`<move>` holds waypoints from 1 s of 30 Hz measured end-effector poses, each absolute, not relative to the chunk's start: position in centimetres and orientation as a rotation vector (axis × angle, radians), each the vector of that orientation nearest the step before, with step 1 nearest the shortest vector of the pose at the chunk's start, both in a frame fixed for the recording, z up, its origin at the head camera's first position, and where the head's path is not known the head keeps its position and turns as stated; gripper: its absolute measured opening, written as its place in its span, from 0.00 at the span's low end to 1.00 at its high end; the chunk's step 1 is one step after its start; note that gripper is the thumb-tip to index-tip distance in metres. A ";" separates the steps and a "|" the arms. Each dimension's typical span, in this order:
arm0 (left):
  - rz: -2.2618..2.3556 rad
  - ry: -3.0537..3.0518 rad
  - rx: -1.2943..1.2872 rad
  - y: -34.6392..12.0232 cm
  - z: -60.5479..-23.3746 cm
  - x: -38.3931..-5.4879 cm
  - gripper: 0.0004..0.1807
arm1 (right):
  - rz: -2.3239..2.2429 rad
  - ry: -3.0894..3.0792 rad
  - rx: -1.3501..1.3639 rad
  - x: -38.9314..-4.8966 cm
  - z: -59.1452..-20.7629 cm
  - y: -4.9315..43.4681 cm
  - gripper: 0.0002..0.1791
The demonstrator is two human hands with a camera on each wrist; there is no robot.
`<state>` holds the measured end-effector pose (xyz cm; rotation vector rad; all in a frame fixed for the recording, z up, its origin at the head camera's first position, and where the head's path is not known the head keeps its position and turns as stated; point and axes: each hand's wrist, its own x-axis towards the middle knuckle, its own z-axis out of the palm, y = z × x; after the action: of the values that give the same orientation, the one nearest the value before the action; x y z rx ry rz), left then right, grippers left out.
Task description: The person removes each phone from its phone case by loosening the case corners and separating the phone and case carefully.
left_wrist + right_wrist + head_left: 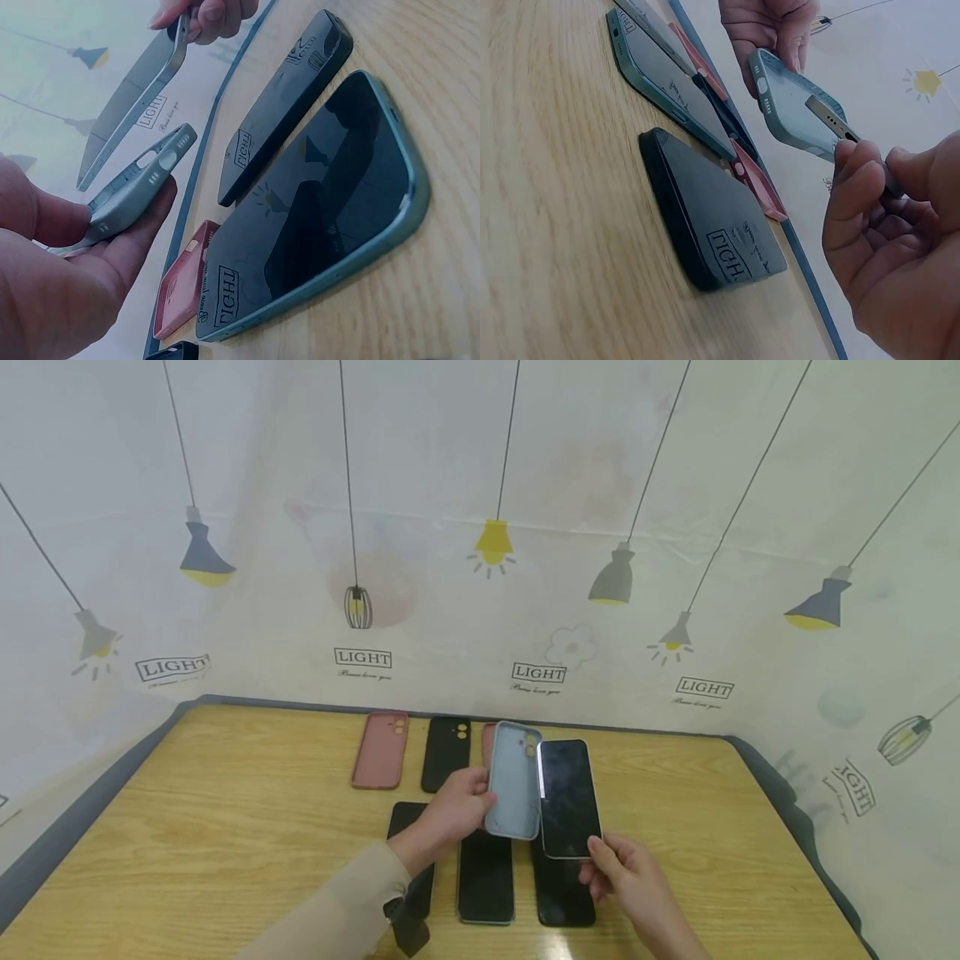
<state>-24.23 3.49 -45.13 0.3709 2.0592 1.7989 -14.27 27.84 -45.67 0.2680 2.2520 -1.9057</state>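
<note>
My left hand [461,802] grips a light blue phone case [513,785] by its left side, thumb on the near inside and fingers beneath, as the left wrist view shows. The case's hollow side faces up and its camera cutout points away from me. Beside it on the right, my right hand [628,870] pinches a phone [568,797] at its lower right corner, dark screen up, thumb on top. In the head view the phone's left edge lies right along the case's right edge. Both are held above the table, over phones lying below.
On the wooden table [247,827] lie several dark phones, among them a middle one [486,881] and a right one [566,897]. Behind them are a pink case [380,752], a black case [444,747] and another pink case [488,742] mostly hidden. A lamp-printed curtain [435,485] hangs behind.
</note>
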 end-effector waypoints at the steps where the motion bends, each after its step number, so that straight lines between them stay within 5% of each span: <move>1: 1.792 2.068 0.368 3.5 -45.1 -24.3 0.20 | -1.906 2.247 0.262 -14.2 -45.6 28.0 0.19; 30: 1.755 2.136 0.289 6.8 -43.9 -26.3 0.19 | -1.699 2.263 0.287 -12.1 -47.4 34.8 0.18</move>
<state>-26.32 6.80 -43.94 0.2889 2.1358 1.7553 -12.13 34.82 -47.43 0.2871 2.2630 -1.6995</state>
